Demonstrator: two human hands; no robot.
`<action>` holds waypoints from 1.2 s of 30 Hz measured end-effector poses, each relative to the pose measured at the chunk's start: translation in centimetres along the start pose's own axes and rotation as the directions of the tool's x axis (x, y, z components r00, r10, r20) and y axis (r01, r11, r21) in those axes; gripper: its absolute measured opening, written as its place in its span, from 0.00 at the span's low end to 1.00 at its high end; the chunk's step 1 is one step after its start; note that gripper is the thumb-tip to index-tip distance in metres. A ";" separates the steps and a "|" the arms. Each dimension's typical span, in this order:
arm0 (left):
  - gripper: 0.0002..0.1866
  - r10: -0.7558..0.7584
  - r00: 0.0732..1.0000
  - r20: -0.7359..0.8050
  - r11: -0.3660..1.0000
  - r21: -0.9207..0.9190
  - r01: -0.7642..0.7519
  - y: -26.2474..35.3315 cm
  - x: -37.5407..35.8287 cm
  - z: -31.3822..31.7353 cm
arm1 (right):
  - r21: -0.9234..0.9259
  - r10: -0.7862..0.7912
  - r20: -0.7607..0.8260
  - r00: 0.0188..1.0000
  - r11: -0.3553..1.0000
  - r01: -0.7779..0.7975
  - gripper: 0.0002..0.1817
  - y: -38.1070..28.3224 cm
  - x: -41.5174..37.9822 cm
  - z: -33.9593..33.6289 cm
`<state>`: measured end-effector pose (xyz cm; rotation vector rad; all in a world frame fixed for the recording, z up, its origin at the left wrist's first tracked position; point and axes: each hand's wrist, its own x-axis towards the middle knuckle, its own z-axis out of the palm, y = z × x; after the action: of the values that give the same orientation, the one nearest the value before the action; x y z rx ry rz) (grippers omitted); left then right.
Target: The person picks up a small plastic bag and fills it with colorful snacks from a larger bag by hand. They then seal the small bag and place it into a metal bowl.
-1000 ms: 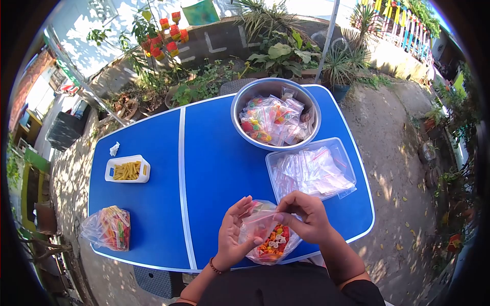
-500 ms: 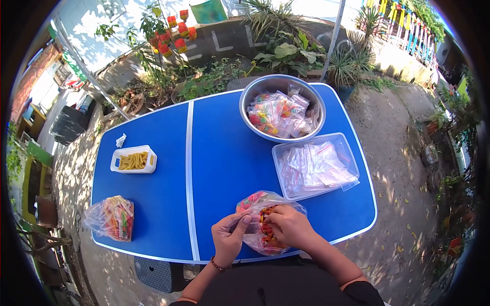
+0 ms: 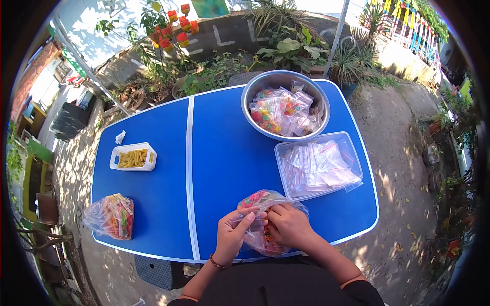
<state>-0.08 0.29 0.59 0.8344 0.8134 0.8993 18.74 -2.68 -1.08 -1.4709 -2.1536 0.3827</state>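
Note:
A clear plastic bag (image 3: 260,198) with small red, orange and green pieces lies at the near edge of the blue table (image 3: 232,148). My left hand (image 3: 235,230) pinches the bag's left side, thumb and fingertips together. My right hand (image 3: 291,224) is over the bag's opening, its fingers bent together against the left fingertips; whatever is between them is hidden. Beyond the hands, to the right, a clear tub (image 3: 358,162) holds many small zip bags (image 3: 321,166). Behind it a steel bowl (image 3: 246,109) contains filled packets (image 3: 280,109).
At the table's left, a white basket (image 3: 133,167) holds yellowish sticks (image 3: 132,158), with crumpled white paper (image 3: 120,136) behind it. A bag of colourful sticks (image 3: 120,217) lies near the left front edge. A dark stool (image 3: 155,273) is under the table; plants grow behind.
My right hand has shifted slightly left and up, closer to my left fingertips, covering more of the bag's opening. The camera view has moved a little.

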 end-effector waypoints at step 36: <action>0.14 0.154 0.979 0.130 0.935 0.302 -0.187 0.6 -0.7 0.5 | 0.424 0.184 -0.026 0.983 0.892 -0.156 0.07 -0.2 -0.6 -2.4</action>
<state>-0.13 -0.25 1.50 1.2373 0.8122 0.8822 20.06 -3.47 0.90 -1.3971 -1.7504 0.7971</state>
